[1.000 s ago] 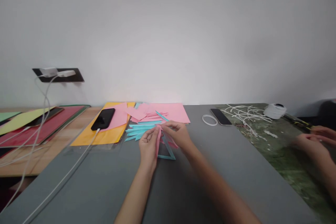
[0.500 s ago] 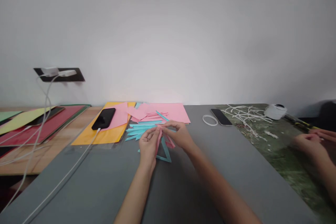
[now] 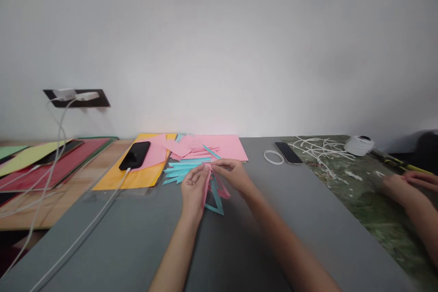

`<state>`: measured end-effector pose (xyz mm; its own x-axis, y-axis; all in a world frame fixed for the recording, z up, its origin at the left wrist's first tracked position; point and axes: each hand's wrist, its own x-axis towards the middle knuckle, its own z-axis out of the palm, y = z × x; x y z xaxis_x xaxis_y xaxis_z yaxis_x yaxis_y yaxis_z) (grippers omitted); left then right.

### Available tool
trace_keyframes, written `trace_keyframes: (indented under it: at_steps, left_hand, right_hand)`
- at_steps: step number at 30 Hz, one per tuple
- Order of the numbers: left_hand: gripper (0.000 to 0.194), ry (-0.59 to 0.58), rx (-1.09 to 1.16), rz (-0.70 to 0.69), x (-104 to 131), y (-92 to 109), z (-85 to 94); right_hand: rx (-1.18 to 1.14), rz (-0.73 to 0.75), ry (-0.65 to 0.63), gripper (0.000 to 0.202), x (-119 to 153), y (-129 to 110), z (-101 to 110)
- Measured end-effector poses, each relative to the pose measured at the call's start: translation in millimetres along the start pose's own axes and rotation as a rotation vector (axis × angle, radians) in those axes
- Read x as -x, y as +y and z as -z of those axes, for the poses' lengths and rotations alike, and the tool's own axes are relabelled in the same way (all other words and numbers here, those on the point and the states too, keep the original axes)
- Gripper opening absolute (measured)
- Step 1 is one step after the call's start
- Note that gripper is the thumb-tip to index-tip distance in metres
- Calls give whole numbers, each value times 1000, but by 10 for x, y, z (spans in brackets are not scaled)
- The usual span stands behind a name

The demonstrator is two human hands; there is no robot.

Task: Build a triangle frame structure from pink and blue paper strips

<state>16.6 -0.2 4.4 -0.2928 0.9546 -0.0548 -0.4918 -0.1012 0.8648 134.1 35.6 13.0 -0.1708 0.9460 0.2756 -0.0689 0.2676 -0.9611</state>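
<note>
My left hand (image 3: 194, 188) pinches a pink paper strip (image 3: 206, 185) near the middle of the grey table (image 3: 143, 242). Fingers of my right hand (image 3: 231, 173) close on the top of the same pink paper, touching my left fingertips. From between the hands hangs a blue folded paper strip (image 3: 216, 200) in an angular shape, with a pink end beside it. Behind my left hand lie several blue strips (image 3: 181, 171), fanned out. Thin pink strips (image 3: 201, 151) rest on pink sheets (image 3: 232, 143) further back.
On the left, a phone (image 3: 135, 155) with a white cable lies on an orange folder (image 3: 112, 180). To the right are a white ring (image 3: 273, 157), another phone (image 3: 288, 152), white strings (image 3: 318, 149), a white roll (image 3: 359, 145) and another person's hands (image 3: 400, 188).
My right fingers have shifted slightly down and right, and the hanging pink end and blue strip have dropped a little. The other person's hands at the right have moved.
</note>
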Motion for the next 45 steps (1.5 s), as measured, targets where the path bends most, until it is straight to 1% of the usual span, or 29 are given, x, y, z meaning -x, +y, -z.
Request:
trace_keyframes:
  at_steps: [2,4,10,15,20,25,31,35,40,42,45]
  left_hand:
    - [38,-3,-4,11,-1,2,-2]
    - [36,-11,-19,1,1,0,-10]
    - [27,7,-116,-143,2,-29,-7]
    - [27,-31,-118,-154,-16,-34,0]
    - [26,-23,-112,-183,-7,-26,-23]
    - [28,-37,-70,-140,5,-27,-31]
    - [28,-59,-45,-54,-10,-23,-7]
    - [26,-90,-45,-53,-16,-18,0]
    - [24,-99,-40,-44,-21,-4,-1]
    - [25,-86,-24,-25,-22,2,1]
    - [25,-76,-6,0,-24,12,8]
  right_hand:
    - [-7,-21,11,18,-6,22,5]
    - [6,-10,27,16,-8,33,3]
    - [63,47,47,11,4,15,-8]
    - [-32,36,9,13,17,-27,12]
    - [-102,-14,-13,17,4,3,13]
    - [-154,-63,25,18,-6,29,0]
    - [-180,-65,7,17,-1,2,11]
    - [-101,-64,51,17,7,18,-1]
    - [36,12,113,15,16,17,-30]
    - [49,18,89,17,11,17,-26]
    - [39,2,20,22,0,34,-11]
